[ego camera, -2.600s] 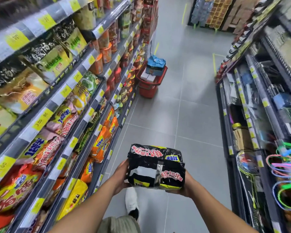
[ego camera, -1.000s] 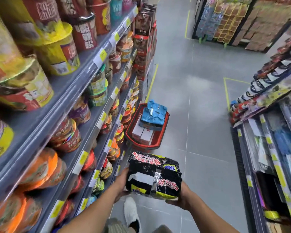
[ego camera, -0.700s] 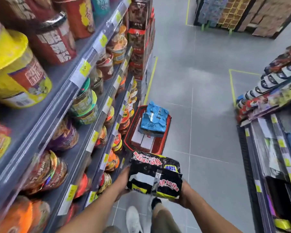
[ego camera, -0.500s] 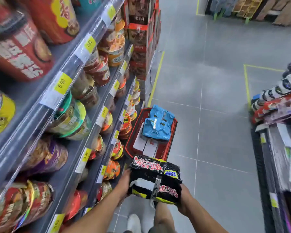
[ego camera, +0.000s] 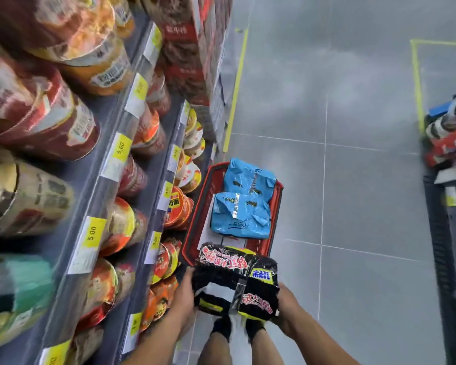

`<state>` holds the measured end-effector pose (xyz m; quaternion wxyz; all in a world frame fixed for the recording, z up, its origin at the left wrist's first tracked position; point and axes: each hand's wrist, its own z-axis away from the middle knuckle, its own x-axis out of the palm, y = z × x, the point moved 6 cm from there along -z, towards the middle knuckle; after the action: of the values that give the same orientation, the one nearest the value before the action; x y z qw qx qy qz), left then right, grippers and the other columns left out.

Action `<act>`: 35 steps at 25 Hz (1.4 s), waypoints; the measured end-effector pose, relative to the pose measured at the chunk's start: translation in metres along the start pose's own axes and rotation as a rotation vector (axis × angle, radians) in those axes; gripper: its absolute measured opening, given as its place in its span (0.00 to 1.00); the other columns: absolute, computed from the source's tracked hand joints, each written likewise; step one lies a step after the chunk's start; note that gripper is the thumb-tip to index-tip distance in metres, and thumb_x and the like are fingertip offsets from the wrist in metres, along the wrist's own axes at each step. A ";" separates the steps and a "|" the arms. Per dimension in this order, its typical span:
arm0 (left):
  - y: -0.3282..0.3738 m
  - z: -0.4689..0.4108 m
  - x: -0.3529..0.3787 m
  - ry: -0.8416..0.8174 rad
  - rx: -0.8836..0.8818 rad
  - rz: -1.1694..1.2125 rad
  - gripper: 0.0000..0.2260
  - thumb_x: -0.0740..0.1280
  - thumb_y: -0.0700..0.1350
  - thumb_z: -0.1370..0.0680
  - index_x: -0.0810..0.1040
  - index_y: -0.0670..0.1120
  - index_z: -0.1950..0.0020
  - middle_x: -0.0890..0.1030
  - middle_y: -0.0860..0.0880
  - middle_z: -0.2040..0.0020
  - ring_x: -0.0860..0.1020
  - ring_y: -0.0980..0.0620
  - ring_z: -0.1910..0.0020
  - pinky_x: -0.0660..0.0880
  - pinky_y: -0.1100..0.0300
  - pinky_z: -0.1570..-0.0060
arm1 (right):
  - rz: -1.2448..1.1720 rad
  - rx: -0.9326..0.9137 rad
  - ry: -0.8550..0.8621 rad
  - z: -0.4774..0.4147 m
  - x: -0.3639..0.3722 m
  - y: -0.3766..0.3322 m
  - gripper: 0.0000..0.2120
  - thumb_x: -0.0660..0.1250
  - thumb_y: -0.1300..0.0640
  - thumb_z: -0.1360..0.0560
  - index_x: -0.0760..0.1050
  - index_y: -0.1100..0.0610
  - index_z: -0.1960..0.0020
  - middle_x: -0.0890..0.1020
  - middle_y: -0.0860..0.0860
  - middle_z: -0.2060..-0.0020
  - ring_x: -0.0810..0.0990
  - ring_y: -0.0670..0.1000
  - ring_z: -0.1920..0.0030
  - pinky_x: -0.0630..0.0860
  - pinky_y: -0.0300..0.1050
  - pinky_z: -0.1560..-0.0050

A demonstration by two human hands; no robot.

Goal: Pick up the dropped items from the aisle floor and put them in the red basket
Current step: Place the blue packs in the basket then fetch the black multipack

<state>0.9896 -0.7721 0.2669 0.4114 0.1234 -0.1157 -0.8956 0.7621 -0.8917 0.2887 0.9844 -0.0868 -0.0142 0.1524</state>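
Floor (ego camera: 366, 180): grey tiles with pale joints, spreading to the right of and beyond the red basket (ego camera: 195, 214), which stands on it.
Food shelves (ego camera: 111, 185): grey tiers to the left of the basket, stacked with cup noodles (ego camera: 179, 206). The nearest cups are blurred. Red cartons (ego camera: 184, 48) stand on the stretch beyond the basket.
Right rack (ego camera: 448, 233): dark shelving well apart to the right of the basket, with striped and red packets piled at its far end.
Yellow tape line (ego camera: 236, 88): laid on the floor, running away from the basket's far left corner along the foot of the shelves.
Red basket: slatted plastic, open at the top, just beside the foot of the shelves.
Blue packs (ego camera: 244, 198): two shiny packets inside the basket, one overlapping the other, lying on white boxes (ego camera: 208, 219).
Black noodle pack (ego camera: 237, 283): a multipack with red and white lettering and yellow patches. It is held in the air at the basket's near side, its far edge covering the near rim, and it is not in the basket.
Left hand (ego camera: 184, 293): clasps the pack's left end, with the fingers tucked under the wrapper and mostly hidden.
Right hand (ego camera: 287, 304): clasps the pack's right end, with the fingers wrapped beneath it.
Legs (ego camera: 216, 346): bare shins and dark socks below the pack, on the basket's near side.
Price tags (ego camera: 92, 235): yellow and white, on the shelf edges left of the basket. Some read 5.00.
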 end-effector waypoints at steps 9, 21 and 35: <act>0.073 -0.039 0.043 -0.098 0.099 -0.316 0.37 0.71 0.63 0.24 0.59 0.57 0.19 0.63 0.49 0.20 0.66 0.41 0.24 0.67 0.35 0.29 | 0.088 -0.126 0.042 -0.056 0.027 -0.051 0.23 0.68 0.49 0.19 0.67 0.49 0.26 0.76 0.50 0.34 0.79 0.43 0.52 0.76 0.44 0.58; 0.100 -0.052 0.053 -0.055 0.393 -0.799 0.23 0.57 0.47 0.13 0.58 0.48 0.18 0.65 0.48 0.21 0.63 0.46 0.21 0.61 0.54 0.26 | 0.142 -0.310 0.096 -0.107 0.041 -0.029 0.23 0.65 0.68 0.21 0.74 0.50 0.29 0.84 0.53 0.41 0.84 0.54 0.45 0.81 0.61 0.39; 0.122 -0.037 0.040 0.156 0.528 -0.841 0.06 0.61 0.50 0.15 0.73 0.49 0.45 0.76 0.56 0.59 0.76 0.54 0.61 0.76 0.54 0.59 | 0.493 -0.477 0.303 -0.082 0.019 -0.081 0.15 0.72 0.53 0.23 0.70 0.54 0.63 0.81 0.56 0.64 0.76 0.54 0.62 0.70 0.46 0.62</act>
<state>1.0622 -0.8838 0.2642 -0.0228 0.3257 -0.2478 -0.9121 0.8087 -0.9752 0.2222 0.8612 -0.3361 0.1178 0.3625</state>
